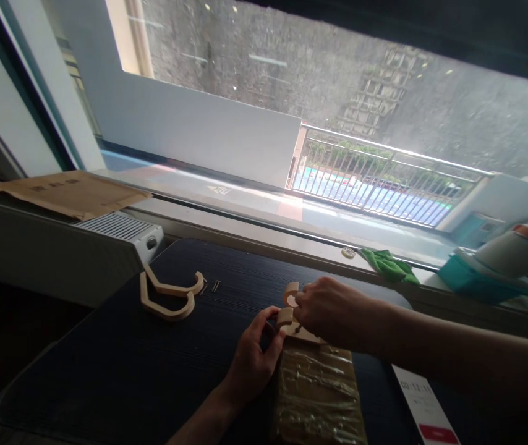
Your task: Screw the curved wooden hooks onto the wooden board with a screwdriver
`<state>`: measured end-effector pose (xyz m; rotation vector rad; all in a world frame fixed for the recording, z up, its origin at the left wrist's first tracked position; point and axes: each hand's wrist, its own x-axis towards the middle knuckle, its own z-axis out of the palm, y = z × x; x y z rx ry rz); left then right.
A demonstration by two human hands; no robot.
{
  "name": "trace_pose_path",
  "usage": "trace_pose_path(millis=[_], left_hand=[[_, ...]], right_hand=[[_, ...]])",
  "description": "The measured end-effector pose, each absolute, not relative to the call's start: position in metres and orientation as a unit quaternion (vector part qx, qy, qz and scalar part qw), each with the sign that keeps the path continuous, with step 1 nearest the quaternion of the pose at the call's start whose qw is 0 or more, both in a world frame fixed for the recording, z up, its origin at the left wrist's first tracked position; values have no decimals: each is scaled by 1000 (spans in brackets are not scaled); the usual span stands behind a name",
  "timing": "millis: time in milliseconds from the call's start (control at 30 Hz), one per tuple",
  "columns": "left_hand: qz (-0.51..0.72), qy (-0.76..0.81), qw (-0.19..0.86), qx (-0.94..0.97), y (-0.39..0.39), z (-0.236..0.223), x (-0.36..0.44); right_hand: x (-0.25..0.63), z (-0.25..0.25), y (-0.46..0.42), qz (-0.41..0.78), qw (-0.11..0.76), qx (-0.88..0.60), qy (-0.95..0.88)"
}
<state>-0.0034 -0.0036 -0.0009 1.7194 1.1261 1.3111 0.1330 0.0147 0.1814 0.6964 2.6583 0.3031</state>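
My left hand pinches the near curled end of a light wooden piece, thumb and forefinger around it. Close beside it my right hand is closed over the same wooden work; whatever its fingers grip is hidden. A second wooden curl shows just beyond, and a flat wooden part lies under the right hand with a small dark spot on it. Below the wood is a box wrapped in shiny tape. To the left lie two bent wooden hooks, with a few small screws near their curled ends.
Everything rests on a dark table by a window. At right lies a phone showing a timer. The sill carries a green cloth, a small round roll and a teal container. A brown envelope sits at far left.
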Motion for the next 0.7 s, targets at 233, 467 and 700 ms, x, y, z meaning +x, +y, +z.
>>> trace_pose_path(millis=[233, 467, 700], left_hand=[[503, 436, 355, 656, -5, -3, -3], [512, 420, 350, 662, -3, -3, -3], [506, 424, 358, 661, -4, -2, -3]], right_hand=[[129, 179, 26, 31, 202, 438, 875], [129, 191, 19, 6, 210, 426, 880], [130, 195, 8, 93, 230, 272, 930]])
